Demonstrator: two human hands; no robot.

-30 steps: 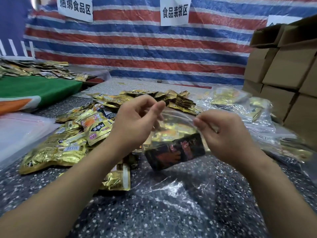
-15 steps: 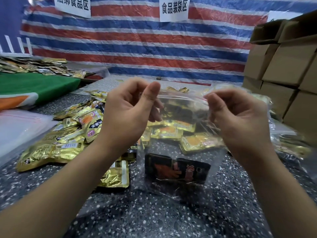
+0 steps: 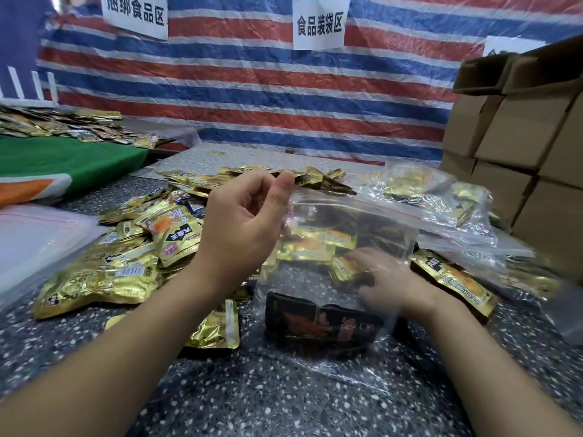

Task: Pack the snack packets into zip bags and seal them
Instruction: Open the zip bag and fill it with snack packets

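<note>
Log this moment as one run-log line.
left hand: pinches zip bag top corner | right hand: reaching for gold snack packets behind bag, blurred | bag: unsealed, holds black packet

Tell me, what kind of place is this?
Probably a small food-packing workshop, not a kitchen or shop. Gold snack packets lie heaped on the speckled table, plain cardboard boxes are stacked at the right, and a sign on the striped tarp reads "food bagging area".
</note>
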